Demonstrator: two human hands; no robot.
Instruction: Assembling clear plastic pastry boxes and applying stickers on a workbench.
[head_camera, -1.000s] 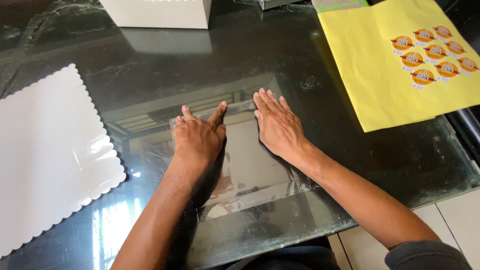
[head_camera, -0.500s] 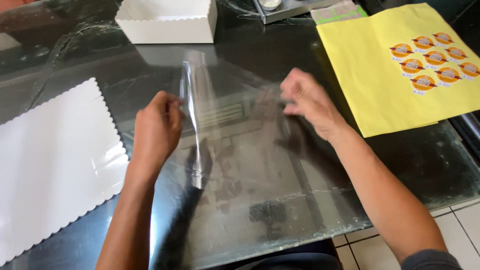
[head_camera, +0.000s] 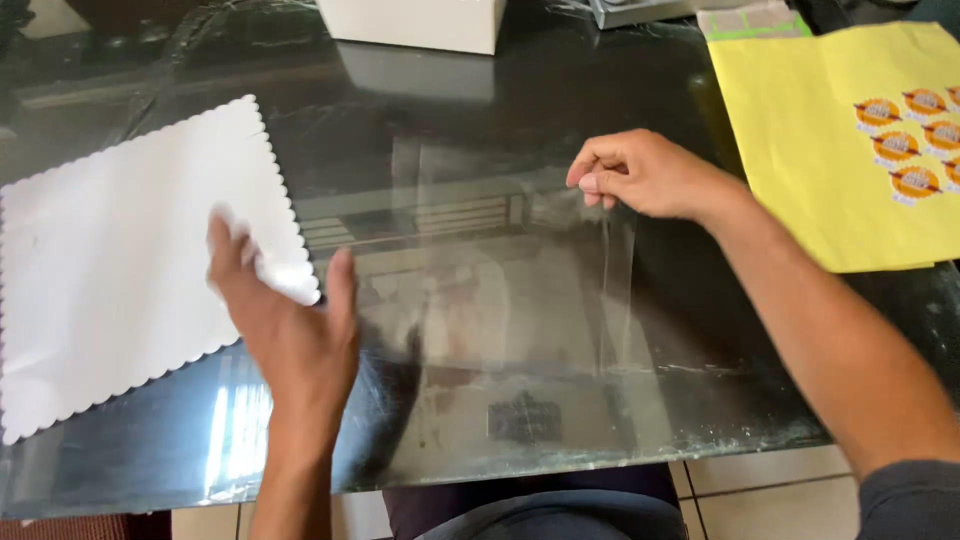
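— What have the hands got?

— My right hand (head_camera: 645, 175) is pinched shut, thumb against curled fingers, on the upper right edge of a clear film (head_camera: 500, 300). From the pinch the film rises slightly and a crease runs straight down toward the near edge of the desk (head_camera: 560, 90). The rest of the sheet lies flat on the dark glass, in the middle, right in front of me.

— And the left?

— My left hand (head_camera: 285, 320) is open, fingers spread and blurred, holding nothing. It hovers over the lower right corner of the white card (head_camera: 110, 280), at its scalloped edge, and just left of the film. I can't tell whether the fingertips touch the card or the film.

— How much room is there around the sheet?

— On the left, little: the card's scalloped edge sits just beside the film's left edge. On the right, a strip of bare glass separates the film from the yellow sheet (head_camera: 800, 150), which carries round orange stickers (head_camera: 905, 140) at its far right. Beyond the film, more bare glass reaches to a white box (head_camera: 415, 25) at the far edge. The film's near edge runs close to the desk's near edge, above the tiled floor (head_camera: 760, 500).
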